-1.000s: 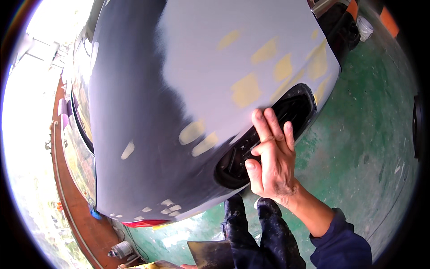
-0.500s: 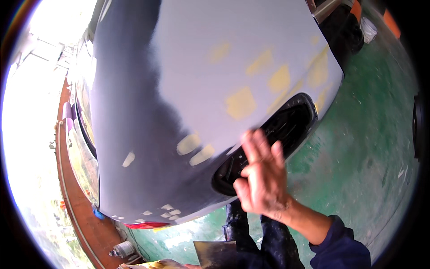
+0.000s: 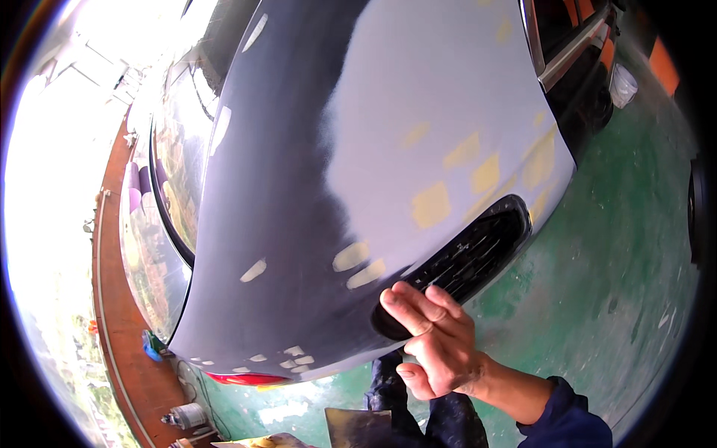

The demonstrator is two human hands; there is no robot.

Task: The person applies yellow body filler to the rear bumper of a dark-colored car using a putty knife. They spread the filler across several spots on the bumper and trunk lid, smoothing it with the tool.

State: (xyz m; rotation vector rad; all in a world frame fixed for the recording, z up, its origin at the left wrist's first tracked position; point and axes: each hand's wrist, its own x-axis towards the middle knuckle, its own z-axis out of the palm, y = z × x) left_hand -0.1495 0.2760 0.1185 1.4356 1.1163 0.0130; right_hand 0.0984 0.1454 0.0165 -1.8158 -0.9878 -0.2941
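Observation:
My right hand (image 3: 442, 336) is bare and holds nothing. Its fingers stretch out over the near end of a long, rounded dark opening (image 3: 478, 246) in the car body, which looks like a wheel arch; whether they touch its rim I cannot tell. Beside it spreads the car's rear side panel (image 3: 388, 112), light grey to the right and dark grey to the left. Yellow filler patches (image 3: 431, 206) and paler patches (image 3: 366, 274) dot it. At the lower edge is a flat, dark plate (image 3: 358, 427) smeared with yellow. My left hand is not in view.
A red tail lamp (image 3: 246, 379) sits at the panel's lower left edge. Car glass (image 3: 175, 172) and a brown ledge (image 3: 131, 366) lie further left. Cables and a small pot (image 3: 187, 416) rest below. Green floor (image 3: 590, 299) extends right, with a white bucket (image 3: 623, 86) far off.
My right hand has moved down and slightly right, to the near end of the dark opening. The view has shifted, so the car sits lower and further right.

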